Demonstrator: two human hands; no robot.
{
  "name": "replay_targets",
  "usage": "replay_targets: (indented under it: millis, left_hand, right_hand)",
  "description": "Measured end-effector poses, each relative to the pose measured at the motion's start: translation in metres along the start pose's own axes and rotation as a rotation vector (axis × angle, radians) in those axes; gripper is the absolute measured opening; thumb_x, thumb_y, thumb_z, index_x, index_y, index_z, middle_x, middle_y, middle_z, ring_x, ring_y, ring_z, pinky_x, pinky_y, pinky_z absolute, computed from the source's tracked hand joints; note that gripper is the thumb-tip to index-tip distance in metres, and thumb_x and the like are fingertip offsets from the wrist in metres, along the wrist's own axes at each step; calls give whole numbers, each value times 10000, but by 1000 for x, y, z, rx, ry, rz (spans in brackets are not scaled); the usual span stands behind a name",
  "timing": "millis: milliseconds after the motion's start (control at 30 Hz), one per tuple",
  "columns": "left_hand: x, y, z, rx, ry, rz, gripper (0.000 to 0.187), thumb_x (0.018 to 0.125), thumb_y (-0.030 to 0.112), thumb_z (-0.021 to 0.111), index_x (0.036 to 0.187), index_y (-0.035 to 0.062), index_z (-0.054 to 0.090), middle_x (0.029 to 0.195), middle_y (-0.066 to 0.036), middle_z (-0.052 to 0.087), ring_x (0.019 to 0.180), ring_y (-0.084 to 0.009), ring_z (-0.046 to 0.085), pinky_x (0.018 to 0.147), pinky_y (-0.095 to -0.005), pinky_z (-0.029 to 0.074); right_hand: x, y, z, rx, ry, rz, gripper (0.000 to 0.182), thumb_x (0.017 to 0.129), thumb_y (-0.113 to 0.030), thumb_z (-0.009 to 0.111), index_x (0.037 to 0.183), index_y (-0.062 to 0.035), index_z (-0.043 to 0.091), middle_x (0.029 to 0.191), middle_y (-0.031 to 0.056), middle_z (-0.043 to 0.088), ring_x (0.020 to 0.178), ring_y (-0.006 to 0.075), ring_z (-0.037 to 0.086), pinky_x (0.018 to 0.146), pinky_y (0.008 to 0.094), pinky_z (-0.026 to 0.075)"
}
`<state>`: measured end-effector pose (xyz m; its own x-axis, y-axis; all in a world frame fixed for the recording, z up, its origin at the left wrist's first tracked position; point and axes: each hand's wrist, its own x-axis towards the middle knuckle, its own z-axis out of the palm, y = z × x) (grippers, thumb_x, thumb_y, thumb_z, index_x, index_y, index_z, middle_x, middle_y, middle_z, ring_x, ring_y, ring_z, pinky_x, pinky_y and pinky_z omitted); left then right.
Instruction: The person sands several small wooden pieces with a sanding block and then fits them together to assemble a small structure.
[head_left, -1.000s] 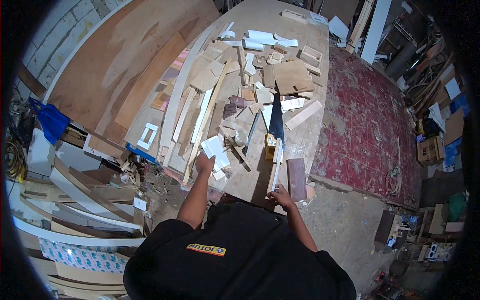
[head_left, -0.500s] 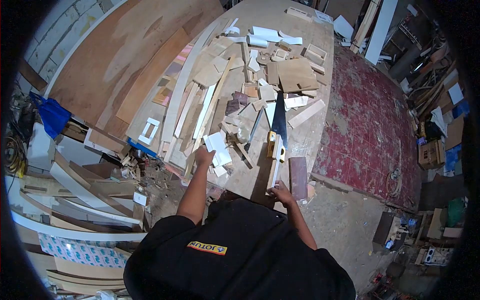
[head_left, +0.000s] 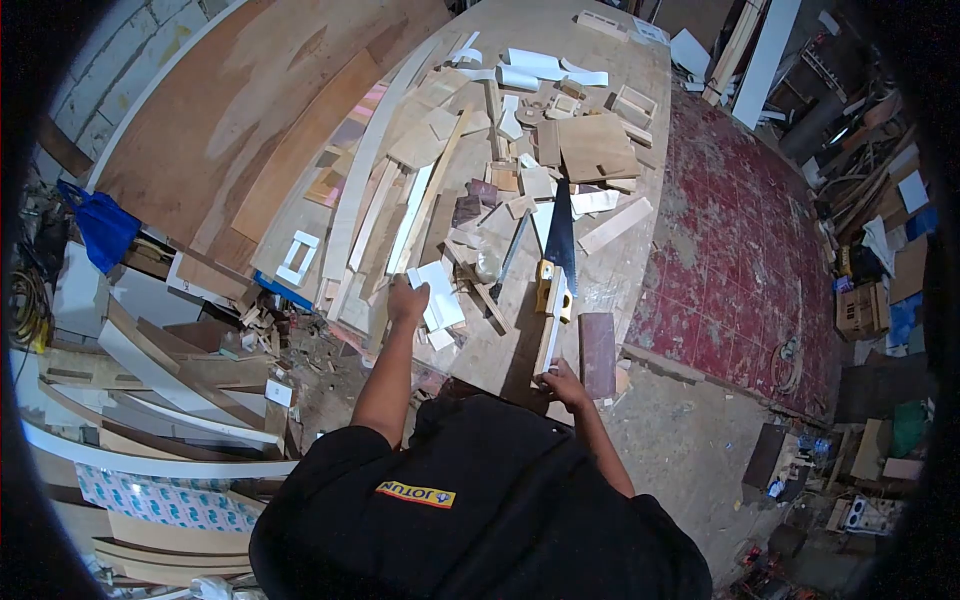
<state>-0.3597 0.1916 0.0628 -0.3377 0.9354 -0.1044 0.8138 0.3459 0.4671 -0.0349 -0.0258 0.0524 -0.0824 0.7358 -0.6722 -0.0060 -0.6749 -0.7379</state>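
My left hand [head_left: 406,302] is at the near left of the workbench, thumb and fingers apart. It rests beside the left edge of a white grooved panel piece [head_left: 437,297], with the thumb at or on that edge. My right hand [head_left: 564,384] is closed around the near end of a narrow wood strip [head_left: 548,345] with a pale face. The strip's far end meets a yellow-handled tool [head_left: 545,288]. Beyond that lies a dark handsaw blade [head_left: 562,230], pointing away from me. Right of the strip is a brownish-purple block [head_left: 597,355].
Wood offcuts, long strips [head_left: 408,220] and a square plywood piece [head_left: 597,148] crowd the workbench [head_left: 625,270]. White curled sheets [head_left: 530,68] lie at its far end. A large plywood sheet [head_left: 230,130] leans left. Red tiled flooring [head_left: 730,250] is right; curved boards [head_left: 160,380] are stacked lower left.
My left hand has shifted slightly up and left along the white panel piece's edge. My right hand and the wood strip stay almost where they were.
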Motion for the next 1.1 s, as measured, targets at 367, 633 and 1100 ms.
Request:
replay_targets:
  millis: [367, 633, 1100]
  left_hand:
    - [73, -29, 3, 75, -255, 370, 310, 766, 241, 717, 994, 36, 672, 969, -194, 677, 956, -351, 645, 831, -429, 517]
    - [67, -25, -5, 32, -296, 361, 295, 769, 238, 720, 969, 27, 666, 974, -200, 674, 939, -354, 647, 820, -424, 517]
    - [71, -29, -3, -43, -367, 336, 289, 779, 236, 713, 989, 45, 659, 994, -174, 677, 961, -327, 645, 840, -409, 505]
  right_hand:
    - [-13, -9, 1, -19, 29, -3, 511, 829, -166, 648, 1224, -52, 345, 946, 91, 617, 771, 173, 611, 593, 320, 514]
    - [-10, -2, 1, -10, 54, -28, 510, 812, -167, 660, 1210, -63, 359, 915, 82, 614, 758, 164, 599, 584, 309, 503]
    - [-9, -2, 4, 10, 47, -43, 501, 806, -157, 669, 1188, -38, 368, 876, 77, 596, 730, 160, 585, 580, 311, 510]
